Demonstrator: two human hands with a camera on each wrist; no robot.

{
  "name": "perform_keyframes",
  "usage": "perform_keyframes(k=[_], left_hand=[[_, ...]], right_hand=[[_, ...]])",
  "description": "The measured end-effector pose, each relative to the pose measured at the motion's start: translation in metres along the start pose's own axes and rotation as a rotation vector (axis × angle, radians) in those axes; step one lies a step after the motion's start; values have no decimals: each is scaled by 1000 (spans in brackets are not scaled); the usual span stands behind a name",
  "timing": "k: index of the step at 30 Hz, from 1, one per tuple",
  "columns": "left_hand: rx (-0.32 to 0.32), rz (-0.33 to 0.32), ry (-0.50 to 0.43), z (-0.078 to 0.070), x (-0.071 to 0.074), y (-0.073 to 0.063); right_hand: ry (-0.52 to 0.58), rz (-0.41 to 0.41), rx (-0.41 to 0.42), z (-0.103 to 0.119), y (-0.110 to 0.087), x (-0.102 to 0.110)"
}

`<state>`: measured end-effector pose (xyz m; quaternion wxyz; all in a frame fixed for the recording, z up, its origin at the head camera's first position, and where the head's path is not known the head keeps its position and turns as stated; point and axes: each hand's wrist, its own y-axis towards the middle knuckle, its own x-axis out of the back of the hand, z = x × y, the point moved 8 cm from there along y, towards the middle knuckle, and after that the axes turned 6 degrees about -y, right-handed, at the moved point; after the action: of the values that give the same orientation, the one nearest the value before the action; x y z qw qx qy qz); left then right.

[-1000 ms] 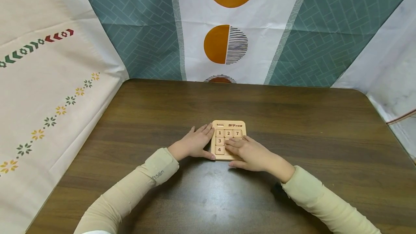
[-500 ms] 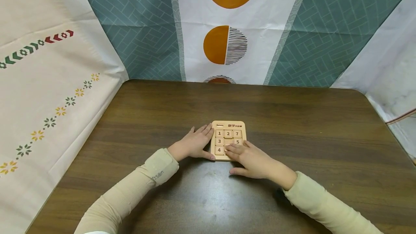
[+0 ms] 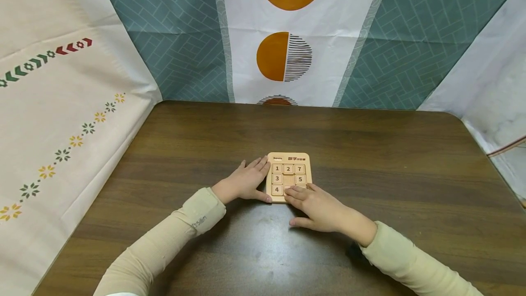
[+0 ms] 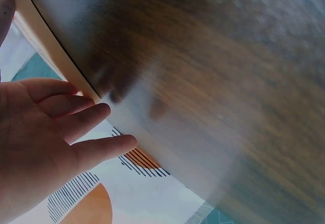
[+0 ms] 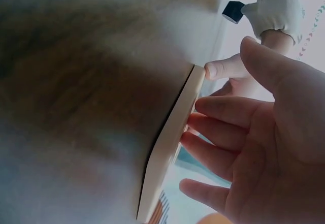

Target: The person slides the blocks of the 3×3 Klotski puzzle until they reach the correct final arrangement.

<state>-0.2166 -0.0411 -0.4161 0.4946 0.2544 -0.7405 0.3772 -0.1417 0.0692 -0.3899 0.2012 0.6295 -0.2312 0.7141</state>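
Observation:
A wooden number slide puzzle (image 3: 289, 155) lies flat on the table, its tiles 1, 2, 7, 3, 5 and 4 readable and its centre square bare. My left hand (image 3: 245, 182) steadies its left side, fingers extended along the edge and thumb at the near left corner. Over the bottom row lies my right hand (image 3: 318, 204); its extended fingertips press on the bottom middle tile and hide the tiles there, with the thumb apart on the near side. In the right wrist view, these fingers reach over the rim of the puzzle (image 5: 172, 142).
The dark wood table (image 3: 205, 136) surrounds the puzzle. A patterned cloth (image 3: 189, 49) hangs behind its far edge, and a cream cloth (image 3: 53, 118) drapes along the left side. A small black object (image 5: 233, 11) shows by the left wrist in the right wrist view.
My right fingertips have moved toward me from the puzzle's middle row to the bottom row, sliding a tile down. The bare centre square and the 5 now show. My left hand stays in place.

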Motion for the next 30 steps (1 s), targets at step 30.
perform_keyframes(k=[30], left_hand=[[-11,-3,-7,0,1,-1]], right_hand=[[-22,-26,36,-18,31,4]])
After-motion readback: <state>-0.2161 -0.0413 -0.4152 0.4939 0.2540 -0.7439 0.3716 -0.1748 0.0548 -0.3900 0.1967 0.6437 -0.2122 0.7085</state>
